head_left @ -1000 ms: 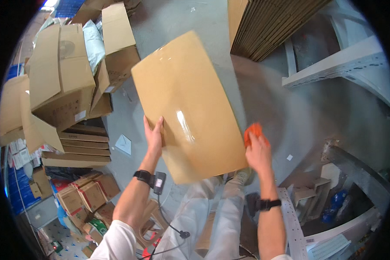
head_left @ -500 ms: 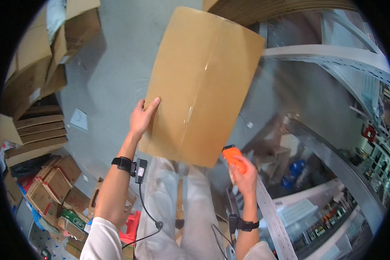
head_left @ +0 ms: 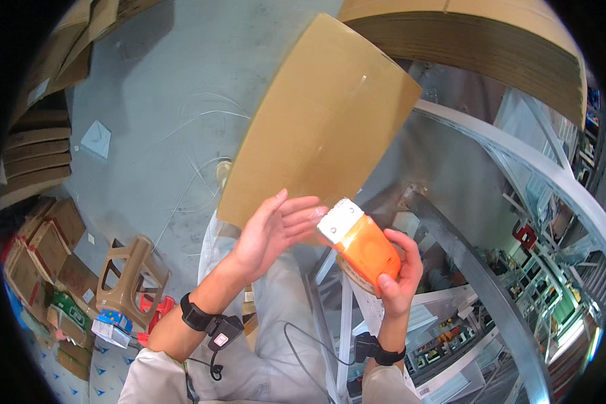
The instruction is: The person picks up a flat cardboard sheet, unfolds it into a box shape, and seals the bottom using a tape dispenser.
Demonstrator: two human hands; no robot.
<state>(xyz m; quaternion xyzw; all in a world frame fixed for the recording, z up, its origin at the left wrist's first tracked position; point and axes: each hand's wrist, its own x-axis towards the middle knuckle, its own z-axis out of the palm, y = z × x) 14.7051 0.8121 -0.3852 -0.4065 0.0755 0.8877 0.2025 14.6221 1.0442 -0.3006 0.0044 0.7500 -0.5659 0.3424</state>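
Observation:
A large brown cardboard box stands in front of me, leaning up and to the right, with clear tape down its middle seam. My right hand grips an orange packing tape dispenser by its side. The dispenser's white toothed cutter points up and left, and part of a tape roll shows beneath its body. My left hand is open, fingers stretched toward the cutter. A bit of clear tape shows at the fingertips; whether they touch it is hard to tell. The left hand is off the box's face.
Flat cardboard is stacked at the far right. Metal shelf frames rise on the right. At left stand a brown plastic stool and several cartons. Loose white strapping lies on the grey floor.
My left hand has let go of the box's left edge and moved down and right toward the dispenser. My right hand has turned the dispenser so its cutter shows. The view has shifted.

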